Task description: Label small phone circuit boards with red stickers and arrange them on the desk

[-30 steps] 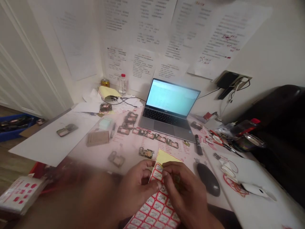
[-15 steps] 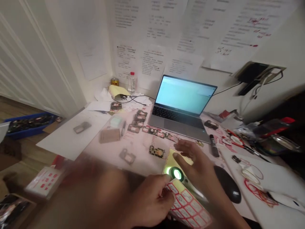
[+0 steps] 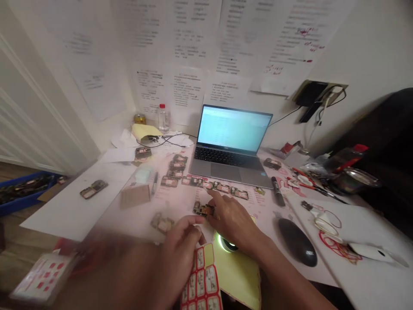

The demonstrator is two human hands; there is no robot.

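My left hand (image 3: 185, 247) is closed on a sheet of red-bordered labels (image 3: 200, 284) with handwriting on them. Its fingertips come close to a small circuit board (image 3: 200, 209) lying on the desk. Around the right end of that board are the thumb and fingers of my right hand (image 3: 234, 217), which seem to pinch it. Under my right wrist lies a yellow paper (image 3: 240, 275), and on it a dark round thing (image 3: 226, 244) with a greenish-white glow, partly hidden by the hand. Another circuit board (image 3: 161, 223), blurred, rests left of my hands.
Several circuit boards (image 3: 222, 187) line up before an open laptop (image 3: 226, 161). A black mouse (image 3: 297, 241) and a marker (image 3: 278, 191) are at right, a small cardboard box (image 3: 135, 196) at left. A bottle (image 3: 163, 119) stands behind; a blue crate (image 3: 26, 191) is on the floor.
My right hand has moved from above the yellow paper to the circuit board. My left hand, still holding the label sheet, has moved nearer the board. The camera view has swung right.
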